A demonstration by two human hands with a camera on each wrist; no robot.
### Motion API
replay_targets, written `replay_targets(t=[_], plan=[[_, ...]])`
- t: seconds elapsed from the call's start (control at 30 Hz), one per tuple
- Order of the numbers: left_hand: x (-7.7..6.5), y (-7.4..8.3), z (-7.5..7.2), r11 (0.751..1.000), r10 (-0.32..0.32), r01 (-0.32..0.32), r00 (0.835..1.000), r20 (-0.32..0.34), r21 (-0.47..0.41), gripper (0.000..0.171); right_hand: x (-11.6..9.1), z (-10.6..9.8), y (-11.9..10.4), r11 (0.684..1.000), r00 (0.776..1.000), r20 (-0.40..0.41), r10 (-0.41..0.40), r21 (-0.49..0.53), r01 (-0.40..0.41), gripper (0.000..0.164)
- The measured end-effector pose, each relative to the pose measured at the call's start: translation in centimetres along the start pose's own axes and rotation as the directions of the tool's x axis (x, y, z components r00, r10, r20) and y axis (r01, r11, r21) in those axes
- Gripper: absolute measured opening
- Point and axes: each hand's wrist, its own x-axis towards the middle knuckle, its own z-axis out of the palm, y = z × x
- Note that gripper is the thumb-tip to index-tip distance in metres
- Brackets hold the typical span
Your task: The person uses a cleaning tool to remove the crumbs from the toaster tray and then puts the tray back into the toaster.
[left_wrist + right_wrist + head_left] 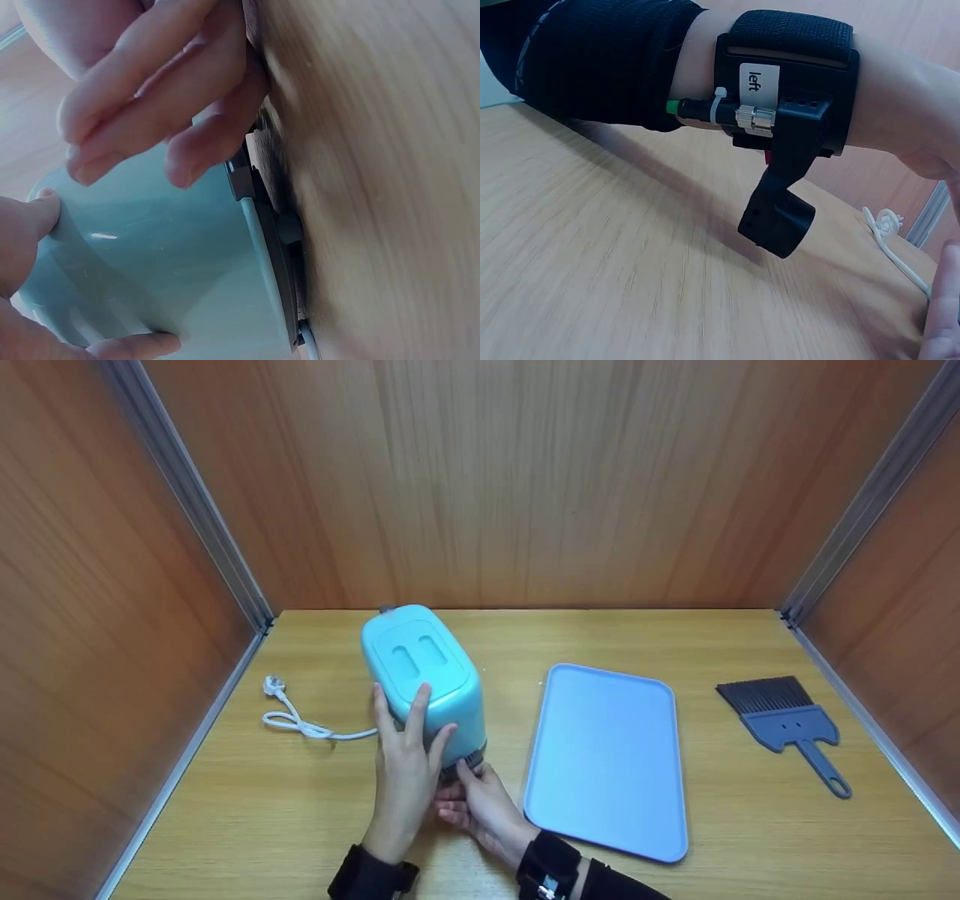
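A turquoise toaster (457, 682) with a lid and a dark grey base stands left of the middle, its narrow end towards me. Two oval recesses mark the lid (431, 649). My left hand (405, 769) rests on its near left part with spread, nearly straight fingers. At the base's near end is my right hand (491, 814), its thumb right at the dark edge. In the left wrist view the right hand's fingers (150, 90) are slightly bent in front of the toaster's side (165, 240). I cannot tell whether the right hand pinches anything.
A white power cord (322, 733) with its plug (274, 685) lies looped left of the toaster. On the right are a blue tray (607, 765) and a blue-grey hand brush (795, 727). Wooden panels (525, 487) wall the table (300, 825) at the back and both sides.
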Motion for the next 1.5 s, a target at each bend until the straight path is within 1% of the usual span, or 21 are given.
replay_targets(t=[0.1,0.2,0.3,0.43,0.57,0.7,0.9,1.13,1.3,1.5], plan=[[0.1,0.1,0.1,1.000,-0.007,0.007,1.000,0.010,0.005,0.068,-0.3,-0.3,-0.1,1.000,1.000,0.003,0.007,0.011,-0.007,0.040],[0.1,0.1,0.2,1.000,-0.022,0.022,0.999,0.032,0.013,0.069,-0.7,-0.6,0.0,1.000,1.000,0.001,0.020,0.018,-0.020,0.045],[0.1,0.1,0.2,0.999,-0.031,0.030,0.998,0.048,0.021,0.069,-1.1,-1.0,0.1,1.000,1.000,0.004,0.027,0.010,-0.027,0.046],[0.3,0.0,0.1,0.999,-0.034,0.033,0.998,0.048,0.018,0.070,-1.3,-1.6,-0.1,1.000,1.000,0.008,0.013,-0.017,-0.012,0.049],[0.4,-0.2,0.0,1.000,-0.015,0.015,0.999,0.036,0.004,0.070,-1.3,-1.8,-0.2,0.999,1.000,0.007,0.003,-0.049,-0.003,0.052],[0.5,-0.4,0.0,1.000,-0.003,0.002,1.000,0.027,0.001,0.069,-1.2,-1.5,-0.2,0.998,1.000,0.011,-0.008,-0.058,0.009,0.052],[0.6,-0.4,-0.1,1.000,-0.031,0.030,0.998,0.048,0.008,0.069,-1.1,-1.1,-0.2,0.999,1.000,-0.014,-0.006,-0.038,0.005,0.051],[0.7,-0.4,-0.4,0.999,-0.043,0.042,0.997,0.069,0.002,0.069,-0.7,-1.0,-0.4,0.997,1.000,-0.030,-0.009,-0.083,0.007,0.047],[0.9,-0.4,-0.5,0.999,-0.047,0.047,0.997,0.066,0.005,0.068,-0.4,-0.9,-0.5,0.993,0.999,-0.031,-0.021,-0.120,0.017,0.045],[0.9,-0.4,-0.3,0.999,-0.047,0.047,0.997,0.068,0.002,0.069,-0.5,-0.8,-0.6,0.994,0.998,-0.052,-0.018,-0.112,0.012,0.037]])
